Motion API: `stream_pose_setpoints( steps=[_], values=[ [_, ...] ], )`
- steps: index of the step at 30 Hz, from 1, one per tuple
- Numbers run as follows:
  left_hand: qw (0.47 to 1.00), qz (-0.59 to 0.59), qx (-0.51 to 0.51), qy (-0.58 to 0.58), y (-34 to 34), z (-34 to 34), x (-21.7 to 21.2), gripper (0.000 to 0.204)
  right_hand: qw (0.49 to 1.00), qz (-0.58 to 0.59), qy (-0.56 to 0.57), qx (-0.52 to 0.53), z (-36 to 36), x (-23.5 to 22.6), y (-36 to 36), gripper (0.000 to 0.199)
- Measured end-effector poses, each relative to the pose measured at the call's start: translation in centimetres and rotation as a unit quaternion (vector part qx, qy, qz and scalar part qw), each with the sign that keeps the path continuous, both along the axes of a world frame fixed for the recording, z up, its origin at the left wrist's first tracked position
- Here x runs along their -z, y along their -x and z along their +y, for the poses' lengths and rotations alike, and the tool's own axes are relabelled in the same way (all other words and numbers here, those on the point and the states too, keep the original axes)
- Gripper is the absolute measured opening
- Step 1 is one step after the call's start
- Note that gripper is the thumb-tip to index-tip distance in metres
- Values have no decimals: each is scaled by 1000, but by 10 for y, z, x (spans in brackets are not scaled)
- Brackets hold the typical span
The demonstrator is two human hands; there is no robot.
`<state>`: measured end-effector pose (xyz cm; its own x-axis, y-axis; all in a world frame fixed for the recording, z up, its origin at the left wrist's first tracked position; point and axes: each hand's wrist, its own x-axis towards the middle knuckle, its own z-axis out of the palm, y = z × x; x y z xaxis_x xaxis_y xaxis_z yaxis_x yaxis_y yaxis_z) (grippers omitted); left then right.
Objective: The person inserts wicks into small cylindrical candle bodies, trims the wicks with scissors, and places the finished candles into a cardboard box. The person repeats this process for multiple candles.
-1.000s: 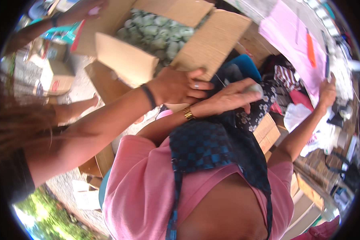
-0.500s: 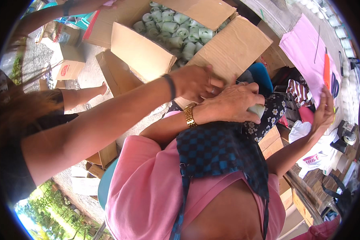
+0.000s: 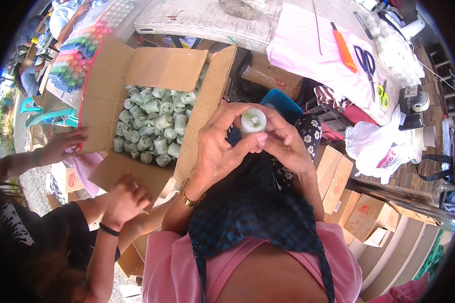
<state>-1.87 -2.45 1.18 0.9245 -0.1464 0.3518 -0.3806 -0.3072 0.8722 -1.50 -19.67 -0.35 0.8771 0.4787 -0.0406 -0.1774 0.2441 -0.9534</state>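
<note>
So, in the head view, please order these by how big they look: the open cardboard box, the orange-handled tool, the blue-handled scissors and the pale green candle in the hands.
1. open cardboard box
2. orange-handled tool
3. blue-handled scissors and pale green candle: they look alike, and the candle is nearer the camera, so I do not rank them.

Pink tee (image 3: 187,262), dk blue checked apron (image 3: 253,212), gold bracelet (image 3: 187,196) on left wrist.
</note>
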Motion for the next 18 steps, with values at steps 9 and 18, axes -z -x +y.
stream_pose_setpoints(
  steps=[9,18],
  values=[
    [994,36,83,62,-4,4,-3,36,980,-127,96,119,0,-16,6,40],
    [995,41,90,-18,-10,9,-22,20,942,-206,243,108,-2,-45,6,33]
  ],
)
